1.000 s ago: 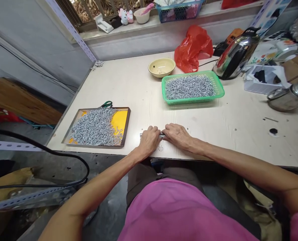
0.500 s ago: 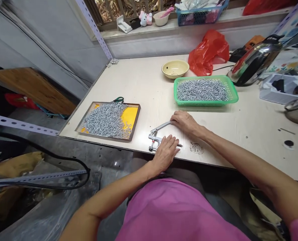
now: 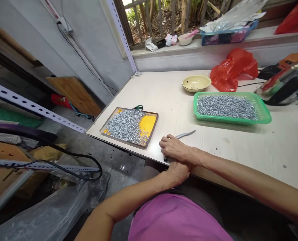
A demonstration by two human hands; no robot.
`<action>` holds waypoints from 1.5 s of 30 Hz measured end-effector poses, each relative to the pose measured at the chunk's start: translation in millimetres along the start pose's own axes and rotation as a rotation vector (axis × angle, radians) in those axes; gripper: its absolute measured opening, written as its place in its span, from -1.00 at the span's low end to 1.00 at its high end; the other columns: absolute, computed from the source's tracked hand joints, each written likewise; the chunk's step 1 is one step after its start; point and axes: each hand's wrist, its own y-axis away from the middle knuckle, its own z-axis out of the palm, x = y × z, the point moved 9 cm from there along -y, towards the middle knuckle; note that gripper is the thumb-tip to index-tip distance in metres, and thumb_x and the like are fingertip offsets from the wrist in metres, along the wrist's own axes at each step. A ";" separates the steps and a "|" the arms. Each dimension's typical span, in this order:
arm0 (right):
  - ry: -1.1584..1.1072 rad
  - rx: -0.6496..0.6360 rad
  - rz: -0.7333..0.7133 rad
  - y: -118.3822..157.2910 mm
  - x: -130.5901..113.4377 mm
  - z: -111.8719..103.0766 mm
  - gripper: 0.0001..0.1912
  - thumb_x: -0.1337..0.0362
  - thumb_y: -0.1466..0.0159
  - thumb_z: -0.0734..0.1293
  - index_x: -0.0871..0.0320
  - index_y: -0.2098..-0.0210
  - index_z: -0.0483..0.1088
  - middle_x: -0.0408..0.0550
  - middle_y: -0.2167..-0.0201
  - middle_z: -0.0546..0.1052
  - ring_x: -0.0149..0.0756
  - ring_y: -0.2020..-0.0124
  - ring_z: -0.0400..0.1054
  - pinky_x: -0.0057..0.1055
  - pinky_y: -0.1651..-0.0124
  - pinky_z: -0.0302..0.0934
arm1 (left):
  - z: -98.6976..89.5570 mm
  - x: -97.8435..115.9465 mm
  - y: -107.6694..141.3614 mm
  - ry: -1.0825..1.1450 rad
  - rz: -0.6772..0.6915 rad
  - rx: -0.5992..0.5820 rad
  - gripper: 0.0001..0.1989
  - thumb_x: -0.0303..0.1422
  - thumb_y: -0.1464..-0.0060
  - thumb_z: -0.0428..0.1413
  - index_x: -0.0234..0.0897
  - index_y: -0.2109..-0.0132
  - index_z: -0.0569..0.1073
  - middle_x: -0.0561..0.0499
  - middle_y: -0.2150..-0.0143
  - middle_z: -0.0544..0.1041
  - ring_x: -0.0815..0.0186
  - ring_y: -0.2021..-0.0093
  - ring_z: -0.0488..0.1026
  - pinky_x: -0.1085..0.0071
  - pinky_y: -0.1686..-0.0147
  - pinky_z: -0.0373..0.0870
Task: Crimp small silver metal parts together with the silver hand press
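Near the table's front edge lie grey metal pliers point(image 3: 187, 134), with one handle sticking out to the right and the head mostly covered. My right hand point(image 3: 173, 147) is over that head, its fingers curled together; whatever they pinch is hidden. Just beneath my right wrist, my left hand point(image 3: 178, 172) is at the table edge by the pliers, its fingers out of sight. To the left is a shallow brown-rimmed tray point(image 3: 152, 132) with a yellow bottom, heaped with small silvery metal pieces point(image 3: 126, 125). Similar pieces fill a green plastic basket point(image 3: 264, 113) at the right.
Dark green scissor-like handles point(image 3: 138, 107) show behind the tray. Farther back are a cream bowl point(image 3: 196, 83), a red plastic bag point(image 3: 233, 68) and a shiny kettle point(image 3: 284, 83). A perforated metal post point(image 3: 123, 36) rises at the table's back left corner.
My right hand has moved from the end of the pliers' upper handle to their head, crossing over my left hand. The whole view has shifted, showing more at the left.
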 end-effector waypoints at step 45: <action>-0.324 0.124 0.647 121.5 36.8 7.6 -0.73 0.29 -0.38 0.15 0.16 0.08 0.46 0.04 0.24 0.44 -0.25 0.21 0.27 -0.37 0.18 0.09 | -66.9 -119.2 32.1 0.688 -0.880 -0.182 -0.71 -0.18 0.10 0.18 -0.38 0.42 0.48 0.17 0.70 0.25 0.53 0.73 0.05 0.53 0.71 -0.10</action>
